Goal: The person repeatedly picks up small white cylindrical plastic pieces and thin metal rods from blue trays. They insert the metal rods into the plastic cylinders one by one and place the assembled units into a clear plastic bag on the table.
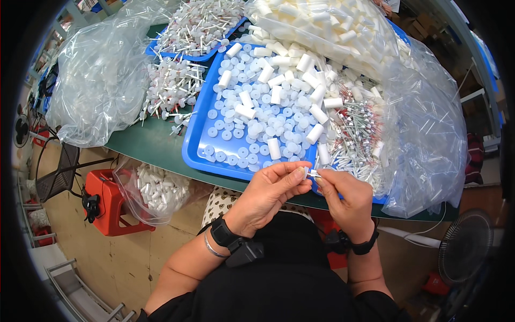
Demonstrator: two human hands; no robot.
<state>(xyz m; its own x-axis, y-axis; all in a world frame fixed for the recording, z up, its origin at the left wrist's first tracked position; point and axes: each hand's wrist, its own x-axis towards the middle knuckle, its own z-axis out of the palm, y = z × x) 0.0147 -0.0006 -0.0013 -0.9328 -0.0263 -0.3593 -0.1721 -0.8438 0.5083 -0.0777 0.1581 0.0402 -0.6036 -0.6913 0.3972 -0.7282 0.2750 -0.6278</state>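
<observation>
In front of my body, over the near edge of a blue tray (194,140), my two hands meet fingertip to fingertip. My left hand (271,194) pinches a small translucent disc (306,172) between thumb and forefinger. Closed on a small white part (315,173) is my right hand (347,196); its fingers cover most of that part. Disc and part touch or nearly touch; I cannot tell whether they are joined. Loose translucent discs (232,160) and white foam-like cylinders (274,148) lie in the tray beyond my hands.
Thin wired parts (351,134) are heaped right of the tray, beneath a bag of white cylinders (327,21). Assembled stick-and-disc pieces (174,86) pile up at the left. Plastic bags (102,80) flank the green table (145,145). A red stool (104,198) and black fan (465,244) stand below.
</observation>
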